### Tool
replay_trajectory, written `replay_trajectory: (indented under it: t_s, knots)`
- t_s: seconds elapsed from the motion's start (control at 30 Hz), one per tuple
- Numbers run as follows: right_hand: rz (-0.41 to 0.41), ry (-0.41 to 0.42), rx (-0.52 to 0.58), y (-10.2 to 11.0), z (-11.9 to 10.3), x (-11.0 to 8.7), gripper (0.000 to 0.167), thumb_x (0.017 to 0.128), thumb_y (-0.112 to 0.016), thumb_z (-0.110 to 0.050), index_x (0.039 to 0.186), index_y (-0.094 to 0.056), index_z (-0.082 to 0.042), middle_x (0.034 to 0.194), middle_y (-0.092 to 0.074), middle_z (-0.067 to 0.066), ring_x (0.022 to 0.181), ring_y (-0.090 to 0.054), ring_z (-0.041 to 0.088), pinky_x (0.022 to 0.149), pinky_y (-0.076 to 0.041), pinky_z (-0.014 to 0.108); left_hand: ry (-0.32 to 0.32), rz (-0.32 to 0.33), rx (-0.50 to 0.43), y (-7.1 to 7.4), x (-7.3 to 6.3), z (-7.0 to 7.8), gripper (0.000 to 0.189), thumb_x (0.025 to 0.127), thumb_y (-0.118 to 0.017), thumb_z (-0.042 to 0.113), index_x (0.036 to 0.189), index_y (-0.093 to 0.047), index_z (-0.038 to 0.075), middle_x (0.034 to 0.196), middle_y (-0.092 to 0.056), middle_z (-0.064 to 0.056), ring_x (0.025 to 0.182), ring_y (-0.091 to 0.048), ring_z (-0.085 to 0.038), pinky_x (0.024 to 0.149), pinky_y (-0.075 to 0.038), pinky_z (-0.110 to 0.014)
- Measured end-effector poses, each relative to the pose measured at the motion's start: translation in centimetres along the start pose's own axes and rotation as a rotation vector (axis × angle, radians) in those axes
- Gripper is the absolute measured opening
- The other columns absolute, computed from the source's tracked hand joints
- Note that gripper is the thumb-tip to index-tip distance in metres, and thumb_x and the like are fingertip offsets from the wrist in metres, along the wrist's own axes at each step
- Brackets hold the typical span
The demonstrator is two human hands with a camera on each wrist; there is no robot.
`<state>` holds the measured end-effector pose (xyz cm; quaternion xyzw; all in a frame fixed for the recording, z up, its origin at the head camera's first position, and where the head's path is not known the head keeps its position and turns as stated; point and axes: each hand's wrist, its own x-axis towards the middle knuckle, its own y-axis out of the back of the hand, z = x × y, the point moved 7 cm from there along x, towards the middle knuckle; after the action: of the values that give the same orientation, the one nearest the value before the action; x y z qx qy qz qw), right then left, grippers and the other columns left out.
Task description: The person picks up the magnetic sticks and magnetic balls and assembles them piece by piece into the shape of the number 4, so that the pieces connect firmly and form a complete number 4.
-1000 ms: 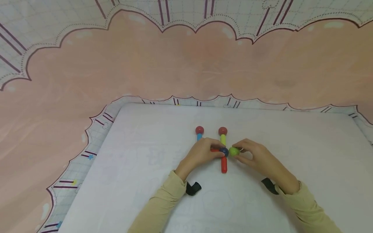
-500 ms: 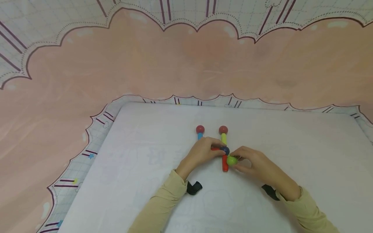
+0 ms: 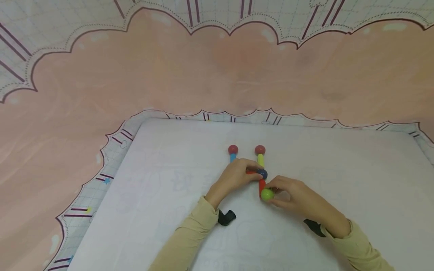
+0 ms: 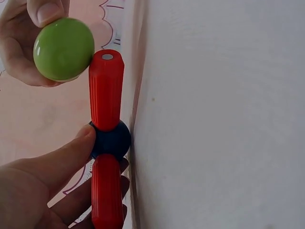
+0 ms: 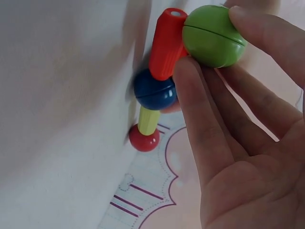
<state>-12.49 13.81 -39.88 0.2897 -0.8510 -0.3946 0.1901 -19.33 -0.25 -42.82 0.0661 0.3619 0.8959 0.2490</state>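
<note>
My left hand (image 3: 235, 175) pinches a dark blue ball (image 4: 112, 139) between thumb and fingers. Joined to that ball are a red rod (image 4: 106, 90) pointing toward me, a second red rod (image 4: 106, 193) running under the left hand, and a yellow rod (image 5: 149, 121) tipped by a red ball (image 5: 144, 138). My right hand (image 3: 291, 194) holds a green ball (image 5: 213, 36) at the fingertips, close beside the free end of the near red rod, whose end face shows a small silvery disc. A blue rod (image 3: 233, 157) with another red ball (image 3: 233, 149) lies beyond the left hand, partly hidden.
The pieces lie on a white tabletop (image 3: 169, 150). A pink cloth with a scalloped, striped border (image 3: 217, 75) surrounds the table's far and left sides. Black wrist straps (image 3: 226, 218) show at both sleeves.
My right hand has brought the green ball from beside the blue ball toward me, down to the near end of the red rod. The left hand keeps its hold on the blue ball.
</note>
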Motion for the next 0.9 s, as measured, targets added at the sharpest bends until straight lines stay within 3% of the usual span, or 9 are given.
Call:
replay_trajectory:
  t_s: [0.4, 0.9]
  knots:
    - [-0.071, -0.027, 0.044, -1.1, -0.2, -0.2, 0.026, 0.086, -0.078, -0.015, 0.111, -0.07, -0.016, 0.106, -0.068, -0.01, 0.095, -0.063, 0.003, 0.086, -0.057, 0.028, 0.002, -0.002, 0.019, 0.1, 0.1, 0.2, 0.029, 0.09, -0.073, 0.03, 0.117, -0.074, 0.018, 0.113, -0.074, 0.006, 0.106, -0.066, -0.007, 0.094, -0.052, -0.025]
    - [-0.119, -0.054, -0.023, -2.2, 0.1, -0.3, 0.026, 0.084, -0.079, -0.02, 0.108, -0.072, -0.015, 0.101, -0.066, -0.012, 0.091, -0.059, 0.002, 0.084, -0.056, 0.028, 0.002, 0.005, 0.036, 0.0, 0.2, 0.0, 0.029, 0.091, -0.073, 0.03, 0.117, -0.074, 0.018, 0.114, -0.074, 0.006, 0.107, -0.066, -0.007, 0.094, -0.052, -0.026]
